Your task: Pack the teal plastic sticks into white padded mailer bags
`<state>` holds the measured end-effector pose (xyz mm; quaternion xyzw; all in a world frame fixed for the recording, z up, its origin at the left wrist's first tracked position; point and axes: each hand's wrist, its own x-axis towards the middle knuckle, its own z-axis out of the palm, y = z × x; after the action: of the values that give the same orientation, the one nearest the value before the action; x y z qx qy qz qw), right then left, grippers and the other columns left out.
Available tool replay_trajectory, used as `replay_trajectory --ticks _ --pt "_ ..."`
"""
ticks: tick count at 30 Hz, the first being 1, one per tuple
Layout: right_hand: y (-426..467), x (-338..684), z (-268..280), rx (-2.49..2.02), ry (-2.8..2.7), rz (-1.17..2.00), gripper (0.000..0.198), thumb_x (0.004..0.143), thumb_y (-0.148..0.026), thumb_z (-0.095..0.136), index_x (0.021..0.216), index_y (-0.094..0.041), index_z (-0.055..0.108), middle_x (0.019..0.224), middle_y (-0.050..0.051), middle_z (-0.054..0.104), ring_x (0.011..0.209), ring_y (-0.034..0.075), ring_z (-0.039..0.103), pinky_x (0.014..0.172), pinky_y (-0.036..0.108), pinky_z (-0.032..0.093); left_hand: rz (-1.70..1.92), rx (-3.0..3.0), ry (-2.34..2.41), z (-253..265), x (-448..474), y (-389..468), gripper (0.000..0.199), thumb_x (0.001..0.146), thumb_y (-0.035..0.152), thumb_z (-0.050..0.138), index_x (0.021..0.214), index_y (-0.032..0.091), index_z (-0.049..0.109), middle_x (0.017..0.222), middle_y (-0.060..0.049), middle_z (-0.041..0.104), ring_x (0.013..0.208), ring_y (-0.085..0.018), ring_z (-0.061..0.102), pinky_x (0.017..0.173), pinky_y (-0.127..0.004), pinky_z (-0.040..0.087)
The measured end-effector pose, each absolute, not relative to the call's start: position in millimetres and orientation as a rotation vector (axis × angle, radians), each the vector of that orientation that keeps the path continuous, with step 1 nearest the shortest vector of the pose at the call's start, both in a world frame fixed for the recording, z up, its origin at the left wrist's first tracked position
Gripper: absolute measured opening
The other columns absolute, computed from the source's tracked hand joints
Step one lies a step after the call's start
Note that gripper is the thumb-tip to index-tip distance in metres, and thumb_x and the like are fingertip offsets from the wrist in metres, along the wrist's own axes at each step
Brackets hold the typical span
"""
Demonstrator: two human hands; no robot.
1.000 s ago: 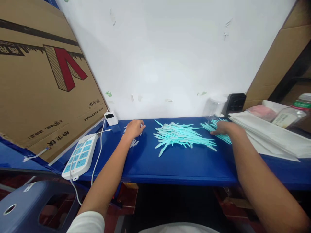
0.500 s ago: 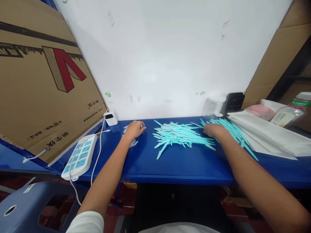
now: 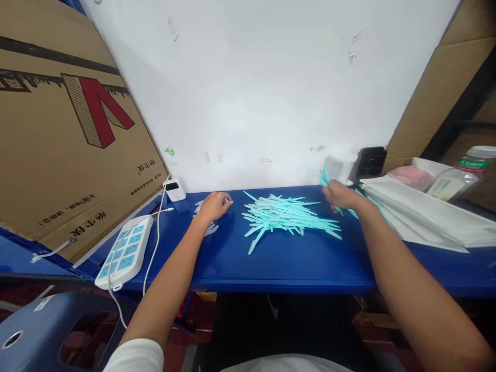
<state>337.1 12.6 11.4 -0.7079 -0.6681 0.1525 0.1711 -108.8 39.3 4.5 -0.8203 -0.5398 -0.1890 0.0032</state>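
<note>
Blue table [image 3: 279, 268] bore a stick pile [image 3: 289, 213].
Just right of the pile, the right hand [image 3: 341, 196] clamped a bunch [image 3: 323, 177] slanting leftward to the wall [image 3: 248, 113]; left of it, the left hand [image 3: 214, 206] partly hid pale pieces [image 3: 211, 229], its hold impossible to tell.

The long, glossy blue tabletop [image 3: 279, 266] looks smooth beneath thin turquoise plastic-looking sticks [image 3: 289, 213] of duller finish. At 12 o'clock, the flat white wall [image 3: 240, 88] has a soft sheen and rough, scuffed patches. The large brown cardboard box [image 3: 42, 132] towards 10 is matt; the oblong white plastic power strip [image 3: 126, 252] towards 8, smooth.
</note>
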Motion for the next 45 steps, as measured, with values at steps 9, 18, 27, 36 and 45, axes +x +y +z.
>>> replay_trajectory --ticks 9,18,27,36,45 --pt "-13.3 267.1 25.3 -1.011 -1.694 1.296 0.042 0.102 -0.057 0.047 0.076 -0.024 0.041 0.059 -0.005 0.037 0.047 0.011 0.033 0.042 0.025 0.035 -1.095 -2.830 -1.487 -0.8 -67.9 22.0 0.036 0.099 0.047 0.055 0.102 0.019 0.076 0.079 -0.004 0.075 0.073 -0.018 0.068 0.072 -0.028 0.050" --pt "-7.2 258.0 12.4 -0.952 -1.611 1.305 0.046 0.093 -0.062 0.064 0.085 -0.022 0.045 0.070 -0.005 0.034 0.054 0.008 0.021 0.046 0.024 0.014 -0.589 -2.345 -1.800 3.4 -115.7 41.1 0.026 0.098 0.040 0.057 0.107 0.023 0.075 0.090 -0.009 0.076 0.086 -0.026 0.069 0.076 -0.033 0.048" --pt "-8.1 255.6 14.3 -0.973 -1.557 1.384 0.047 0.094 -0.063 0.062 0.082 -0.022 0.042 0.067 -0.007 0.028 0.053 0.008 0.017 0.046 0.025 0.010 -0.436 -2.260 -1.845 -2.2 -130.4 50.5 0.026 0.099 0.031 0.051 0.108 0.022 0.074 0.107 -0.012 0.074 0.104 -0.028 0.067 0.087 -0.035 0.049" --pt "-10.4 250.5 12.5 -1.022 -1.578 1.398 0.047 0.092 -0.065 0.065 0.085 -0.022 0.045 0.068 -0.006 0.030 0.052 0.007 0.020 0.047 0.024 0.013 -0.288 -2.388 -1.985 3.1 -133.2 47.7 0.041 0.083 0.063 0.068 0.082 0.022 0.070 0.081 -0.010 0.074 0.079 -0.028 0.069 0.067 -0.033 0.047" --pt "-13.1 246.9 13.0 -1.021 -1.655 1.426 0.049 0.094 -0.065 0.061 0.081 -0.022 0.040 0.068 -0.007 0.028 0.052 0.007 0.019 0.047 0.024 0.013 -0.664 -2.868 -1.870 -7.6 -115.9 50.6 0.034 0.090 0.054 0.062 0.085 0.020 0.064 0.077 -0.006 0.073 0.069 -0.019 0.065 0.063 -0.030 0.046"
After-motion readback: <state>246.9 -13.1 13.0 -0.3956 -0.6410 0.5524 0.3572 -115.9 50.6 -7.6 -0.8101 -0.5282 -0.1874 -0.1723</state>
